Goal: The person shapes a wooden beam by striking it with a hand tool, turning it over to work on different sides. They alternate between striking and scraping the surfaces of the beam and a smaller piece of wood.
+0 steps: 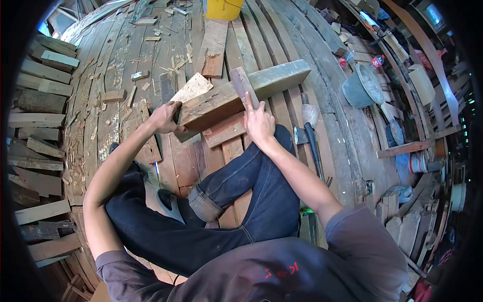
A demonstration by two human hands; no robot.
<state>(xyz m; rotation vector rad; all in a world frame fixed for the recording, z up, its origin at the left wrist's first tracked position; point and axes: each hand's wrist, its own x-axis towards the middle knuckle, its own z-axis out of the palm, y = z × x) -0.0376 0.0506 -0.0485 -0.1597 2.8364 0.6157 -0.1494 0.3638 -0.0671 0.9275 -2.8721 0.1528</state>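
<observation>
A thick wooden beam (214,107) lies slanted across smaller wood pieces in front of my crossed legs. My left hand (165,117) grips the beam's near left end, fingers bent over its edge. On the beam's top face a short flat wooden piece (240,80) lies crosswise. My right hand (259,121) holds the lower end of that piece, the index finger stretched along it. A pale wood offcut (193,86) sits behind the beam's left part. Right of my knee are a hatchet (301,136) and a dark-handled tool (312,141).
A yellow bucket (223,9) stands at the top. On the right are a grey bucket (361,86) and a wooden rack (410,147). Stacked boards (37,120) line the left edge. Wood chips and small blocks (114,95) litter the plank floor.
</observation>
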